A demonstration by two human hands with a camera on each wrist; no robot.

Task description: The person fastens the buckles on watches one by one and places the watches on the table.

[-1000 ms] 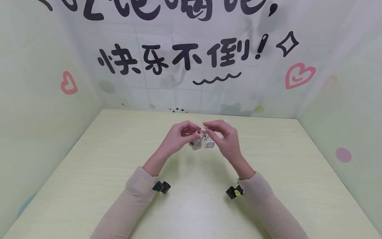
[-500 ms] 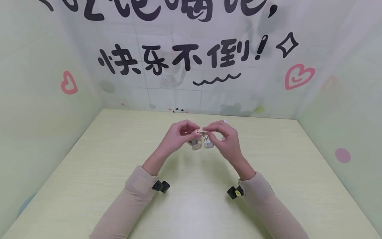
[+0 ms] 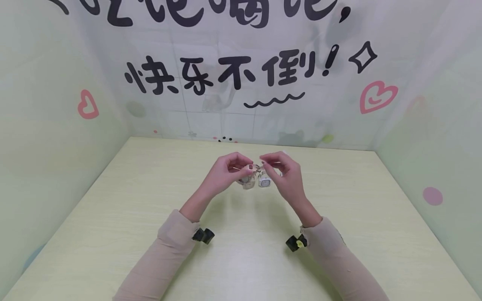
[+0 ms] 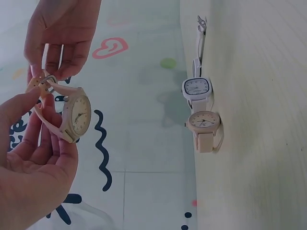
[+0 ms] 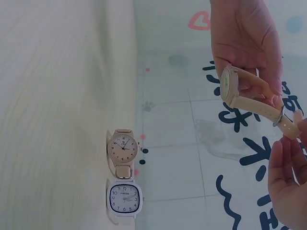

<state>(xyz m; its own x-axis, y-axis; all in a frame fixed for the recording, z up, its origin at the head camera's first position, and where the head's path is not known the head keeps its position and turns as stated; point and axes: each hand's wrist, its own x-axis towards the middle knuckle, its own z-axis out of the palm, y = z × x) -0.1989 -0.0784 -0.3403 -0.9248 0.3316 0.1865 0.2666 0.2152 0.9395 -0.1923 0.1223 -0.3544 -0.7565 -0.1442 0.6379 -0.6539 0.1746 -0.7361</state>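
Pale surface [image 3: 241,259] before a lettered backdrop [image 3: 233,119]

Your left hand [image 3: 222,173] grips the cream watch [image 4: 80,116] by its strap [image 5: 256,106], thumb and fingers bent in; your right hand [image 3: 285,174] pinches the strap's tip beyond the metal buckle [image 5: 279,116]. You hold it clear above the surface. Near the backdrop, a round pinkish watch [image 5: 123,148] stands just beside a squarish white watch [image 5: 124,199].

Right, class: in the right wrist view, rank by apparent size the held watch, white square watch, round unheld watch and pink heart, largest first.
1. Held watch
2. White square watch and round unheld watch: too alike to rank
3. Pink heart, partly hidden
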